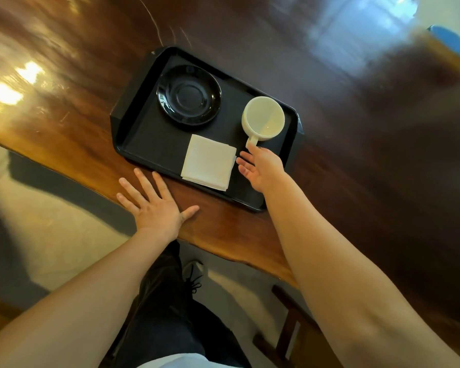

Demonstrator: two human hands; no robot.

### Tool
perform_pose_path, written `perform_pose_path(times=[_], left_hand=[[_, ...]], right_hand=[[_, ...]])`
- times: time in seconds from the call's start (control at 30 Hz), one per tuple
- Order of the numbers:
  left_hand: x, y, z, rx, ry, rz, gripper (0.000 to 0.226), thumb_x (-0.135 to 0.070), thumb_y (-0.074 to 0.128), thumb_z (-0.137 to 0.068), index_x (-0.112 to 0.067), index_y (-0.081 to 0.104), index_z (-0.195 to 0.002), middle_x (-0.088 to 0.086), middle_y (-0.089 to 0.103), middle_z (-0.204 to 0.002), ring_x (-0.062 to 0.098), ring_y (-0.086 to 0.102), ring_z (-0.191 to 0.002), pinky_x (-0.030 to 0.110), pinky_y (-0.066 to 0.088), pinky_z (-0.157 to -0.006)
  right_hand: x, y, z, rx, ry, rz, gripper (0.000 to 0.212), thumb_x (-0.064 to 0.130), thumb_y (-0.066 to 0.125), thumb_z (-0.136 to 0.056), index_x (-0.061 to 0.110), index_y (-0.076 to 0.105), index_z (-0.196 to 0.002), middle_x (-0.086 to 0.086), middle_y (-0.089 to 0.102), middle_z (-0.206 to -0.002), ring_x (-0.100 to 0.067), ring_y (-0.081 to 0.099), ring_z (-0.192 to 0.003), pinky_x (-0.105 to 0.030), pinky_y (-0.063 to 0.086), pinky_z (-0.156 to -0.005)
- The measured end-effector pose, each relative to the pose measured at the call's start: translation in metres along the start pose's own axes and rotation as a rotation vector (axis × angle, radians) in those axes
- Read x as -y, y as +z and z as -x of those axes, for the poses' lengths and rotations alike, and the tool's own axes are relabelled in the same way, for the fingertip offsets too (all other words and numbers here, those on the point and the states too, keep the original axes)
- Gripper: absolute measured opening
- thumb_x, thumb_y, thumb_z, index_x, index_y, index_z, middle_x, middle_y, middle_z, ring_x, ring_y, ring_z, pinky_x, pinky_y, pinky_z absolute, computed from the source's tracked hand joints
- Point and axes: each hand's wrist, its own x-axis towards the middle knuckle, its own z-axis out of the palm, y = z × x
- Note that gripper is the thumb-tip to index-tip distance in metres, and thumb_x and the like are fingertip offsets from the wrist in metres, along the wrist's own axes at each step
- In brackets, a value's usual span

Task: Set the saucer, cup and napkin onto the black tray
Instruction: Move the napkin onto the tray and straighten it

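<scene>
The left hand (154, 208) lay flat on the bench (223, 235) edge, fingers spread, just short of the black tray (133, 134). The right hand (262, 168) hovered open over the tray's near right corner, its fingertips (252, 148) at the handle of the white cup (263, 119), gripping nothing. The cup stood upright on the tray, the black saucer (189, 95) beside it, and the folded white napkin (209, 162) nearer the person.
</scene>
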Motion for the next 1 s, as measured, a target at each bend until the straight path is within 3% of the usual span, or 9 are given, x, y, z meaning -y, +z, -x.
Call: perform_pose_path(times=[0.13,0.3,0.67,1.0], left_hand=[[0.000,0.000,0.001,-0.007,0.002,-0.003,0.130,-0.093,0.024,-0.067,-0.006,-0.020,-0.152,0.029,-0.025,-0.158,0.057,-0.024,-0.142,0.069,-0.007,-0.114],[0.001,-0.002,0.001,-0.002,0.004,0.004,0.131,-0.094,0.015,-0.061,-0.006,-0.021,-0.152,0.029,-0.025,-0.159,0.057,-0.023,-0.142,0.069,-0.006,-0.114],[0.000,-0.003,0.002,0.012,-0.006,-0.008,0.130,-0.094,0.015,-0.063,-0.005,-0.022,-0.151,0.029,-0.026,-0.158,0.057,-0.024,-0.142,0.069,-0.005,-0.115],[0.001,-0.001,0.001,-0.002,-0.004,-0.013,0.131,-0.094,0.018,-0.064,-0.005,-0.021,-0.152,0.029,-0.025,-0.158,0.057,-0.024,-0.142,0.070,-0.005,-0.115]], right_hand=[[0.004,0.004,-0.004,-0.010,-0.048,0.007,0.044,0.021,0.069,-0.096,0.013,0.057,-0.138,-0.010,0.070,-0.117,-0.022,0.072,-0.092,-0.032,0.058,-0.068],[0.011,0.003,-0.009,-0.039,-0.066,0.025,0.037,0.019,0.067,-0.097,0.009,0.060,-0.132,-0.008,0.069,-0.105,-0.020,0.072,-0.084,-0.031,0.059,-0.067],[0.022,-0.014,-0.019,-0.168,-0.110,-0.129,0.032,0.020,0.072,-0.093,0.007,0.067,-0.122,-0.012,0.075,-0.105,-0.018,0.077,-0.080,-0.027,0.063,-0.062],[0.023,-0.022,-0.019,-0.231,-0.113,-0.200,0.035,0.022,0.074,-0.092,0.008,0.067,-0.123,-0.011,0.073,-0.111,-0.020,0.078,-0.077,-0.034,0.065,-0.072]])
